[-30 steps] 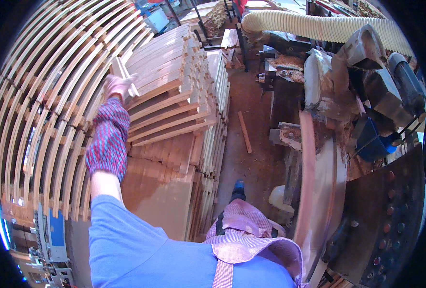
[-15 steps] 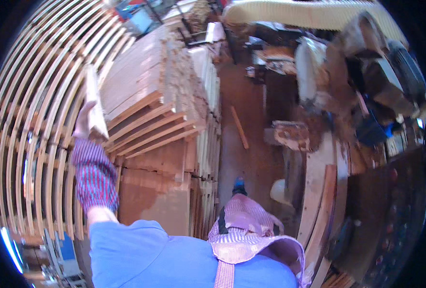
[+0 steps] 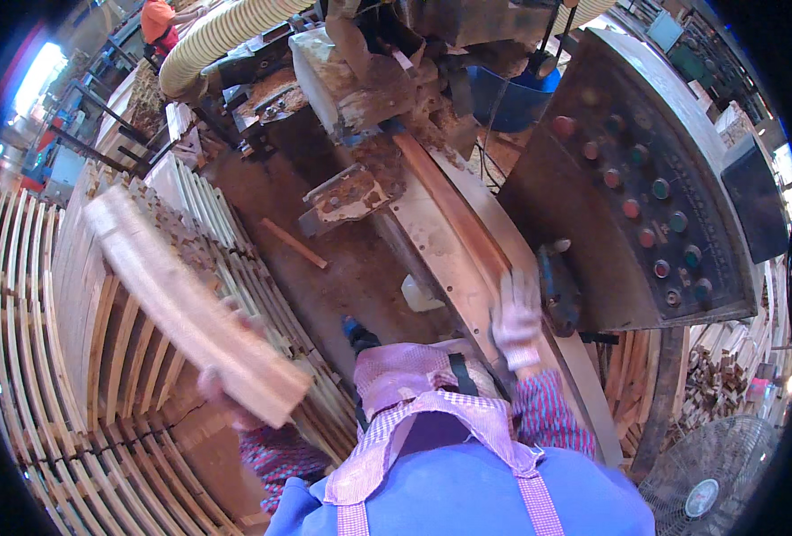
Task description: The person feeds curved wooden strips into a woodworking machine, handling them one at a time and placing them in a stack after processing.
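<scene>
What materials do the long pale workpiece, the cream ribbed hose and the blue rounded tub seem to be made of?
Long pale workpiece: wood, apparently unvarnished, given its light tan, matt faces.
Cream ribbed hose: probably flexible plastic, by its even ridges and curve.
Blue rounded tub: likely smooth plastic, by its strong blue colour; painted metal remains possible.

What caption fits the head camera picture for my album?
Left hand holds a pale wooden board while the gloved right hand touches a reddish strip.
</scene>
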Motion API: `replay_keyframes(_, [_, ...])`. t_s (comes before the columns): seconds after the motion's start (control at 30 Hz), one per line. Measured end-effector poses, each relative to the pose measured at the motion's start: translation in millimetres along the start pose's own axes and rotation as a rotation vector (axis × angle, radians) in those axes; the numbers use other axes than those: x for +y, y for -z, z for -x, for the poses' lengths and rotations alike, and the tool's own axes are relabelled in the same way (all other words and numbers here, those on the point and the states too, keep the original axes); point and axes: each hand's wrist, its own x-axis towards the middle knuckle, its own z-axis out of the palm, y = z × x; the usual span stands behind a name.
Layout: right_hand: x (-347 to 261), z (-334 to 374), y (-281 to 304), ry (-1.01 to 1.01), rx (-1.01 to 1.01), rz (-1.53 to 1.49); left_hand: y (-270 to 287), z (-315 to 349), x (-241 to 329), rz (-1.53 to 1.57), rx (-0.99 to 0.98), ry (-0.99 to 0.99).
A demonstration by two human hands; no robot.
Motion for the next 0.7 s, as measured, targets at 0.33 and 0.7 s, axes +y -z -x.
replay_keyframes(0.33, [-69, -166, -1, 0.024, -0.185, -0.74, 0, 16, -119, 0.159, -0.248, 0.607])
replay_keyframes(0.7, [-88, -4, 59, -0.069, -0.495, -1.52, 2, 56, -165, 0.023, -0.353, 0.732])
